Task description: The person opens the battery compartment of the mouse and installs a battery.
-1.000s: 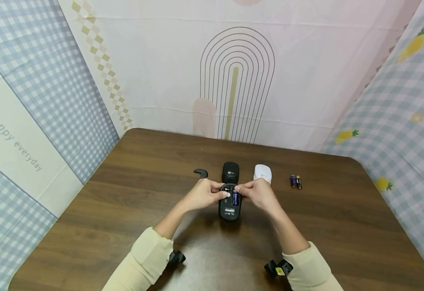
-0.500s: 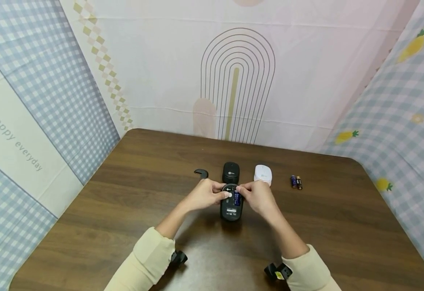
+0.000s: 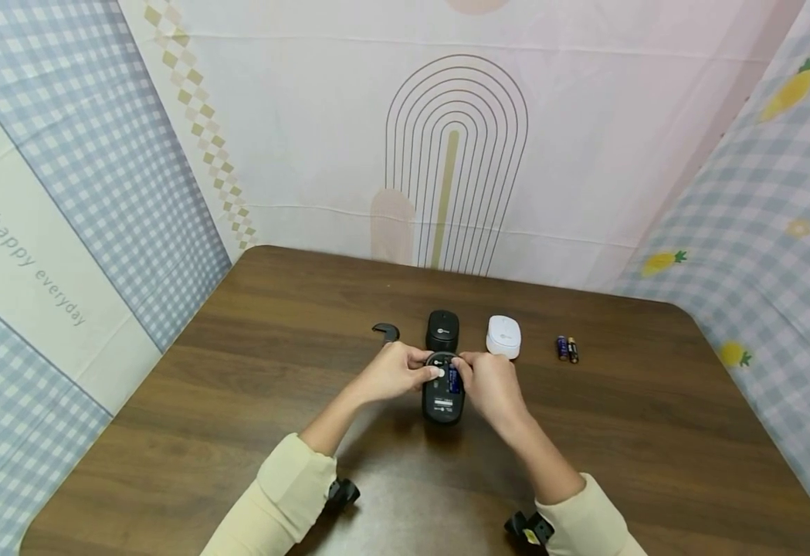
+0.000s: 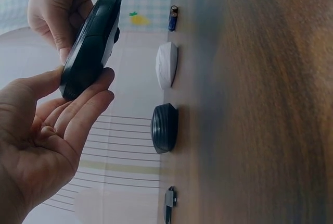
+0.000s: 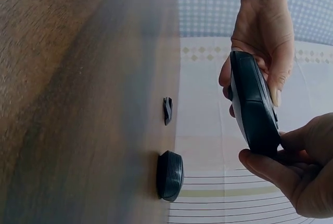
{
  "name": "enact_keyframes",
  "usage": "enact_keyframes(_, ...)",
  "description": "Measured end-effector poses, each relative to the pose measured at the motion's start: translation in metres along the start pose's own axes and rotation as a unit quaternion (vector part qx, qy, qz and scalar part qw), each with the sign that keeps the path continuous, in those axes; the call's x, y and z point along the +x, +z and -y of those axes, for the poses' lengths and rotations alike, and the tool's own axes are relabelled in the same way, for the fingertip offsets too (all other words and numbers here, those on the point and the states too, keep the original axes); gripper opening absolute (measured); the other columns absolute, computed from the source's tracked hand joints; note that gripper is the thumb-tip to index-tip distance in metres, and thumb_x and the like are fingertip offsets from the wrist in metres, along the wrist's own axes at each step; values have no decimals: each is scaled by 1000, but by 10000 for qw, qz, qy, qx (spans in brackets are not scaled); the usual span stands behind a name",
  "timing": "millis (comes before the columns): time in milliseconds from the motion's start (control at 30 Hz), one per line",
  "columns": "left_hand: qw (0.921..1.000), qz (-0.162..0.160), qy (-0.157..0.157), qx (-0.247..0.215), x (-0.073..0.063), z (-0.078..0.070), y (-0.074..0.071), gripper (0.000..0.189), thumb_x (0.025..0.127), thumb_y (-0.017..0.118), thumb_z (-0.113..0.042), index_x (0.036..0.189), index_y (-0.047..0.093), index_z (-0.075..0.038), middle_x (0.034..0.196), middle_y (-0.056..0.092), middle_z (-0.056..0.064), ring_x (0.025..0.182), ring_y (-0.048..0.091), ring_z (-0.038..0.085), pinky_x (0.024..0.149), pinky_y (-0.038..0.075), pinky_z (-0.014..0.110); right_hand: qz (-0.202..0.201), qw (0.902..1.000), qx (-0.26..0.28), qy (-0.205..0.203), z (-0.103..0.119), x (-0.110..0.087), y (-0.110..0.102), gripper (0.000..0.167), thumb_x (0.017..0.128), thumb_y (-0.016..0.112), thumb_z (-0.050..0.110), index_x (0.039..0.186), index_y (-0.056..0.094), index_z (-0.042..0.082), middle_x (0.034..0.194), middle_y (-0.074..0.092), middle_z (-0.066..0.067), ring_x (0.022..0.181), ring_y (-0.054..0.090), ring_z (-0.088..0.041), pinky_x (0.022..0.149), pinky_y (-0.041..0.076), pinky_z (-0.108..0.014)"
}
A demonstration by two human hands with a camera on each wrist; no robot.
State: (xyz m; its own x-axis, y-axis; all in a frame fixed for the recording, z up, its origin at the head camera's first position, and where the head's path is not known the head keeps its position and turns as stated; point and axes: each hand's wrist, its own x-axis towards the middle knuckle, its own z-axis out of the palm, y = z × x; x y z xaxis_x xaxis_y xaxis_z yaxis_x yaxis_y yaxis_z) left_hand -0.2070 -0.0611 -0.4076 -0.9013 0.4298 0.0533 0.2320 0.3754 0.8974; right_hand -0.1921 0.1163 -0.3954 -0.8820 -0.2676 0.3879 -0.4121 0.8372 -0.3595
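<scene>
A black computer mouse [image 3: 443, 413] is held underside up above the wooden table, its battery bay uncovered. In that bay shows a blue battery [image 3: 454, 380]. My left hand [image 3: 396, 372] grips the mouse at its far left end, thumb on the underside and fingers beneath, as the left wrist view shows. With its thumb at the far end of the battery, my right hand [image 3: 498, 386] pinches the right side of the mouse. In the right wrist view the mouse [image 5: 252, 101] stands edge-on between both hands, its scroll wheel side facing the table.
Beyond the mouse sit a black rounded device with ribbed sides [image 3: 442, 328] and a similar white one [image 3: 504, 337]. A curved black piece [image 3: 386, 333] lies to their left. Two small batteries [image 3: 567, 349] lie side by side on the right of the table [image 3: 655, 425].
My right hand has turned slightly and its fingers have drawn in, uncovering more of the white device. The mouse stays in nearly the same place, and my left hand keeps its grip.
</scene>
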Motion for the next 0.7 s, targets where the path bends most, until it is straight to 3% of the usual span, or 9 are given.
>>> enact_keyframes(300,9999,-27,60,-95,0,8,4,31,88,63,-10,115,62,6,61,63,3,54,55,11,45,42,19,-37,9999,11,-153,-3,-2,5,11,86,65,10,84,72,1,77,69,-9,61,61,-18,54,49,-38)
enact_keyframes(533,9999,11,93,-96,0,9,0,30,88,62,-11,114,62,5,70,68,5,58,60,14,50,47,24,32,9981,593,151,-7,0,6,14,86,66,13,89,74,2,84,70,-11,74,65,-21,61,51,-39)
enact_keyframes(700,9999,37,70,-105,-1,9,-6,31,89,62,-11,116,61,5,76,69,5,61,62,12,57,53,36,114,9936,1035,433,-10,2,3,17,87,66,17,89,74,3,79,70,-7,66,61,-15,56,48,-34)
